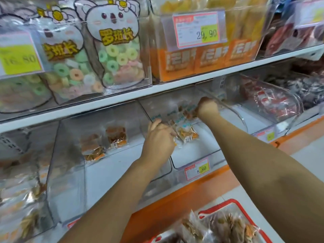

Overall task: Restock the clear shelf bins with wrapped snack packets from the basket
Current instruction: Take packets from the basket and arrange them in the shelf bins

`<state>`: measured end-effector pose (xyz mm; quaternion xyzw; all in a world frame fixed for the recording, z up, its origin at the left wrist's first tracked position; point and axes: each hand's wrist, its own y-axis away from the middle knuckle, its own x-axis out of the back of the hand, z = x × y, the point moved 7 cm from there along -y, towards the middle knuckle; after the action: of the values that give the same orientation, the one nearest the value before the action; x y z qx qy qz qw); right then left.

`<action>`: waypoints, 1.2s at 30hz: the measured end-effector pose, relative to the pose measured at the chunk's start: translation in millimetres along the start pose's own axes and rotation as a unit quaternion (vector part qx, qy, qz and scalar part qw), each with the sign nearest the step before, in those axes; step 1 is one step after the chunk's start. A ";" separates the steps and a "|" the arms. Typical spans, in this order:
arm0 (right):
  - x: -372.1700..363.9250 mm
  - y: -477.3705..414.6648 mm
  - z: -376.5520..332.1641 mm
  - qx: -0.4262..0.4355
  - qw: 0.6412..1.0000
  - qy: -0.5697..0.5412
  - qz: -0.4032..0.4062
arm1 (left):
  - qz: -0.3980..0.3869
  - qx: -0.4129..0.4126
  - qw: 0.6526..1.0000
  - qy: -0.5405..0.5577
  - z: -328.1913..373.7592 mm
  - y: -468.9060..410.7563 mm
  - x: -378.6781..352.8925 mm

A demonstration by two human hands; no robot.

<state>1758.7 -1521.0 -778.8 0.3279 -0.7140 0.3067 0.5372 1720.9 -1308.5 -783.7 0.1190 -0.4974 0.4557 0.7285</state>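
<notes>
White store shelves (175,86) fill the view, one board above another, and the low board has an orange front edge (192,190). Clear boxes sit on the top board. They hold koala bags (115,50) full of ring candy, and orange packs (206,57) stand beside them. A price tag (199,32) hangs in front of the orange packs, and a yellow tag (19,58) hangs at the far left.

Clear bins stand side by side on the low board. The top board hangs just over their open tops. The left bin (70,163) has a few brown packets (115,137) near its back. The right bin (273,102) holds red packs, and its curved wall is just beside the right arm.

Both hands reach into the middle bin (198,153). A small tag (197,169) is stuck on its front. The left hand (158,137) is near the bin's left wall. Its fingers are curled around a snack packet (186,133) with a see-through wrap. The right hand (207,106) is deeper in, near the back. Its fingers are curled in a fist, right against more small packets (185,112). It is too blurry to tell if it holds them.

The basket (235,202) has a red rim and sits at the bottom right, below the shelf edge. More wrapped packets (219,227) are piled in it.
</notes>
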 end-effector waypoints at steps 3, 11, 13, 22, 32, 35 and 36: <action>-12.0 -8.4 -6.7 0.002 0.999 0.027 -0.034 | -0.013 -0.010 1.000 0.014 -0.9 -2.7 -3.9; -26.3 -20.6 -2.5 0.000 0.996 0.069 0.049 | 0.004 -0.020 0.999 0.035 -2.4 -3.1 -5.0; -25.5 -22.3 -7.2 0.029 0.994 0.065 0.077 | 0.006 -0.020 0.999 0.038 -1.9 -2.4 -4.7; -60.7 -26.8 -4.7 0.023 0.998 -0.045 -0.036 | 0.025 -0.020 0.998 0.055 -4.5 -4.4 -7.1; 25.1 93.6 -4.8 0.150 0.985 -0.073 0.041 | -0.003 0.051 0.996 0.067 3.0 7.1 7.2; 29.1 149.3 10.7 0.180 0.982 -0.047 0.019 | 0.044 -0.014 0.993 0.110 25.9 45.4 17.5; 25.5 165.7 19.9 0.184 0.982 -0.048 0.012 | 0.061 -0.030 0.989 0.135 35.0 64.4 22.8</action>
<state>1609.9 -1441.3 -773.0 0.4271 -0.6745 0.4228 0.4289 1651.1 -1282.1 -766.0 0.0038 -0.4144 0.4959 0.7631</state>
